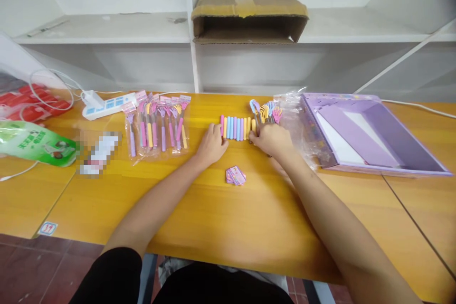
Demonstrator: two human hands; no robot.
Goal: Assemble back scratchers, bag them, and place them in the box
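A row of pink, yellow, blue and purple tubes (235, 128), like the handles of the back scratchers nearby, lies side by side on the table. At its left end my left hand (213, 144) has its fingers curled against the pink tube. My right hand (270, 138) is closed around the right end, at the yellow tubes; its fingertips are partly hidden. Loose back scratchers (264, 110) with claw-shaped heads lie just behind my right hand. Bagged back scratchers (163, 126) are laid out to the left. Toward me is a small pile of printed cards (235, 175).
Right of my hands are clear plastic bags (295, 126) and an open purple box (374, 169). A power strip (110, 106), a green packet (39, 142) and red packages (32, 102) sit on the left. Above, an open cardboard box (249, 2) rests on a shelf.
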